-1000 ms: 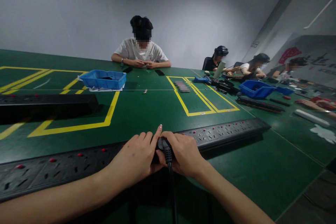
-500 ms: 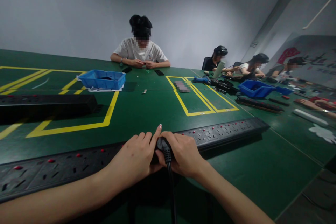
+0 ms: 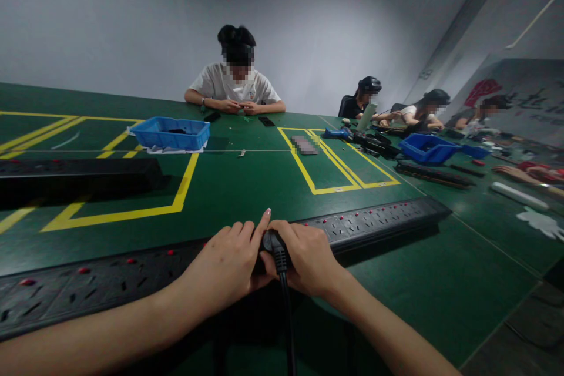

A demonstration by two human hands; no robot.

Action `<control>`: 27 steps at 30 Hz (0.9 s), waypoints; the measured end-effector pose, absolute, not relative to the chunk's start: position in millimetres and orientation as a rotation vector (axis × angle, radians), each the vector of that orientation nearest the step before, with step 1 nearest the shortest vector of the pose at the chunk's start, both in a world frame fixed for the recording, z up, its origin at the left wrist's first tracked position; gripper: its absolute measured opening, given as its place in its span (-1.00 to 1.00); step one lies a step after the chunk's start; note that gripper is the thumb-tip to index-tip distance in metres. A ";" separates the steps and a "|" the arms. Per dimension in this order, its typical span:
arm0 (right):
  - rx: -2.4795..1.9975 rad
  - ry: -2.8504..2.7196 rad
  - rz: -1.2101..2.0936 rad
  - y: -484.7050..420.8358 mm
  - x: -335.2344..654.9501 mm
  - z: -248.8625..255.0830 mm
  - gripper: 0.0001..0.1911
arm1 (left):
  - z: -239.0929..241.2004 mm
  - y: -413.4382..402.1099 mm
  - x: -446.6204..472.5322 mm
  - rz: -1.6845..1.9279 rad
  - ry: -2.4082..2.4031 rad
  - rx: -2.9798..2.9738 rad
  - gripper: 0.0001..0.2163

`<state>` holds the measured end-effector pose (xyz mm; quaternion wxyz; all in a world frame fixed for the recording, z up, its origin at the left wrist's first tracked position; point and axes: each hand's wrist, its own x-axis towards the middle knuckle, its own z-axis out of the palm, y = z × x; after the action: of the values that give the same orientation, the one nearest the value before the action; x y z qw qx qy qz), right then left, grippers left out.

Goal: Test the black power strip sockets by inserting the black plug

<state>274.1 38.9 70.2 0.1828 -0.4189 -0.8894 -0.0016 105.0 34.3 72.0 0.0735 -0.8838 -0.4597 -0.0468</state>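
A long black power strip (image 3: 374,224) with red indicator lights and rows of sockets lies across the table in front of me. Near its middle, my right hand (image 3: 311,255) is closed around a black plug (image 3: 274,244) that sits against the sockets. From the plug a black cord (image 3: 287,317) runs down toward me. My left hand (image 3: 227,258) wraps over the strip just left of the plug, its index finger raised beside the plug. The plug's pins and both thumbs' undersides are mostly hidden.
Another black power strip (image 3: 79,173) lies at left. A blue bin (image 3: 174,136) stands beyond it, and a second blue bin (image 3: 427,150) at right. A white glove (image 3: 541,222) lies near the right edge. Across the table sits a person (image 3: 235,85); other people work at right.
Both hands keep their hold at the plug and strip. The view has shifted very slightly; nothing else has visibly moved.
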 end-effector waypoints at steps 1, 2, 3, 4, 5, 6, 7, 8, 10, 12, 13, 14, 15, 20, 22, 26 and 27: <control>-1.188 -2.509 0.002 38.8 274.1 70.1 -0.66 | 72.1 34.4 105.0 -0.140 -1.381 -2.662 -0.37; -1.194 -2.510 0.009 38.8 274.2 70.0 -0.66 | 72.1 34.5 105.0 -0.141 -1.381 -2.672 -0.36; -1.200 -2.513 0.013 38.7 274.2 69.9 -0.67 | 72.1 34.6 105.0 -0.142 -1.383 -2.678 -0.36; -1.204 -2.517 0.014 38.6 274.2 69.8 -0.67 | 72.0 34.6 105.1 -0.141 -1.385 -2.677 -0.36; -1.206 -2.522 0.013 38.6 274.2 69.7 -0.66 | 71.9 34.5 105.2 -0.138 -1.387 -2.673 -0.36; -1.205 -2.526 0.012 38.5 274.2 69.7 -0.65 | 71.8 34.5 105.2 -0.136 -1.388 -2.668 -0.37; -1.205 -2.529 0.011 38.5 274.2 69.6 -0.65 | 71.7 34.4 105.3 -0.136 -1.387 -2.664 -0.38; -1.208 -2.530 0.009 38.4 274.1 69.6 -0.65 | 71.6 34.4 105.4 -0.139 -1.387 -2.660 -0.38; -1.210 -2.528 0.003 38.3 274.0 69.7 -0.66 | 71.8 34.3 105.5 -0.146 -1.382 -2.660 -0.39; -1.210 -2.524 -0.004 38.2 273.8 70.0 -0.66 | 72.2 34.3 105.5 -0.153 -1.384 -2.655 -0.38; -1.210 -2.522 -0.007 38.1 273.7 70.3 -0.66 | 72.4 34.3 105.5 -0.151 -1.386 -2.652 -0.38; -1.211 -2.523 -0.008 38.1 273.5 70.6 -0.65 | 72.7 34.3 105.5 -0.147 -1.388 -2.650 -0.38; -1.213 -2.523 -0.006 38.0 273.4 70.8 -0.64 | 72.8 34.4 105.5 -0.143 -1.390 -2.651 -0.38; -1.215 -2.520 0.013 37.9 273.1 71.0 -0.65 | 71.8 34.6 105.1 -0.142 -1.388 -2.658 -0.40; -1.219 -2.525 0.011 38.1 273.2 70.3 -0.62 | 70.8 34.7 104.9 -0.143 -1.391 -2.654 -0.40; -1.230 -2.529 -0.005 38.5 273.3 69.3 -0.62 | 69.2 35.5 104.7 -0.140 -1.396 -2.659 -0.39; -1.227 -2.527 -0.008 38.5 273.3 69.4 -0.63 | 68.9 35.8 104.7 -0.141 -1.396 -2.660 -0.39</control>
<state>273.3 38.5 69.4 0.1656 -0.4309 -0.8871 -0.0028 104.7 35.8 68.9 0.0672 -0.8825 -0.4631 -0.0469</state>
